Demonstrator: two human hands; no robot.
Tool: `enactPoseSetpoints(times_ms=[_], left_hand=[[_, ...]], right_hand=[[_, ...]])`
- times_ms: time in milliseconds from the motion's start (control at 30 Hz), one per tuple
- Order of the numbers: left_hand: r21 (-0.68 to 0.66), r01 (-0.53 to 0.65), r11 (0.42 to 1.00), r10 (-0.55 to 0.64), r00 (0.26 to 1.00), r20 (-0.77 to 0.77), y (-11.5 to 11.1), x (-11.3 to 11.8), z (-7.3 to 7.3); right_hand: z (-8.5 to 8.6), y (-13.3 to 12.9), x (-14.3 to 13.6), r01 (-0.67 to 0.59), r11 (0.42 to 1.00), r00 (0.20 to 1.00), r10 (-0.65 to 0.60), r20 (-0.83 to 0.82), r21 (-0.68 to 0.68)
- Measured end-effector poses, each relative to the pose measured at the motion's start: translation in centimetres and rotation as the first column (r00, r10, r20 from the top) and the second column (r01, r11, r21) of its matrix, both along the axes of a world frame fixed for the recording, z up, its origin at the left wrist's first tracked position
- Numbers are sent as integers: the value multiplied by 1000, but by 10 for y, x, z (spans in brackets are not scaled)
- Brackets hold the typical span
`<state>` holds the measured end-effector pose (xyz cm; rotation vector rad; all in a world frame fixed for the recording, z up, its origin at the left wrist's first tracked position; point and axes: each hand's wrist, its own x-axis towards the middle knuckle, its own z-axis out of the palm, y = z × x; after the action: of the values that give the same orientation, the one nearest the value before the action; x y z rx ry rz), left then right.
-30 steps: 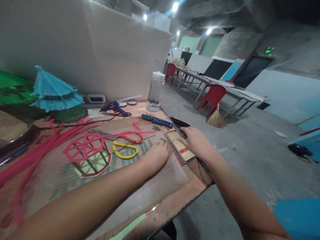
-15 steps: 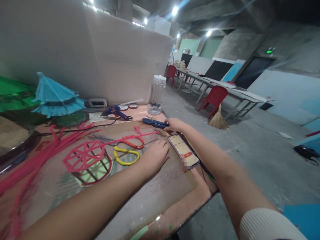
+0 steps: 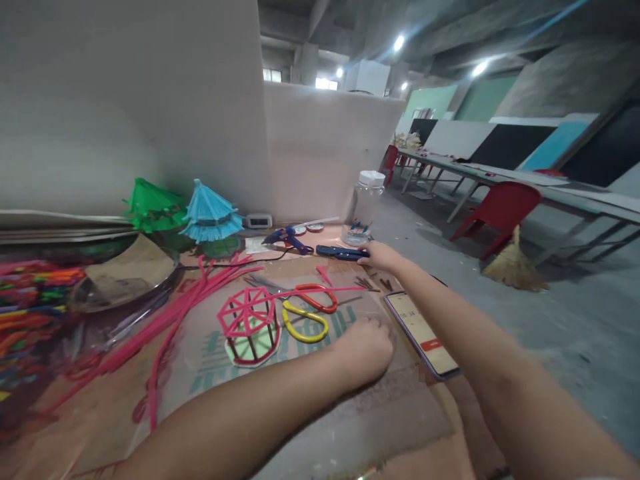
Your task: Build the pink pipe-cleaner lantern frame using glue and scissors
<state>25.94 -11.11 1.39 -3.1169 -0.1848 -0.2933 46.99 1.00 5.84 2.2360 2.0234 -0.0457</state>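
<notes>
Cool, fairly dim indoor light. White ceiling lamps (image 3: 399, 43) glare at the far right, and a bluish streak crosses the dark ceiling (image 3: 600, 40). The pale partition (image 3: 150, 100) greys towards the left. A soft shadow edges the left forearm (image 3: 280, 387). The phone (image 3: 420, 327) screen glows. Detail is soft; wide-angle stretching enlarges the near right forearm (image 3: 500, 373).

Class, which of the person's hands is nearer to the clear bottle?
Right. The right hand is just in front of the bottle; the left hand is farther from it, nearer the camera.
</notes>
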Motion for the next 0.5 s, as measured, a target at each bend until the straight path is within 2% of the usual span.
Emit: enactPoseSetpoints(times_ms=[133, 200, 367, 500], left_hand=[[-12, -80, 997, 80, 997, 4, -1, 1, -4], [-29, -149, 988, 149, 989, 4, 2, 3, -6], [-71, -314, 947, 316, 949, 21, 10, 5, -9], [-95, -369, 924, 374, 927, 37, 12, 5, -8]], right_hand=[[6, -15, -6, 63, 995, 998, -64, 8, 81], [14, -27, -2, 100, 992, 995, -102, 17, 74], [28, -61, 16, 175, 976, 984, -171, 44, -129], [20, -79, 19, 206, 951, 978, -196, 66, -231]])
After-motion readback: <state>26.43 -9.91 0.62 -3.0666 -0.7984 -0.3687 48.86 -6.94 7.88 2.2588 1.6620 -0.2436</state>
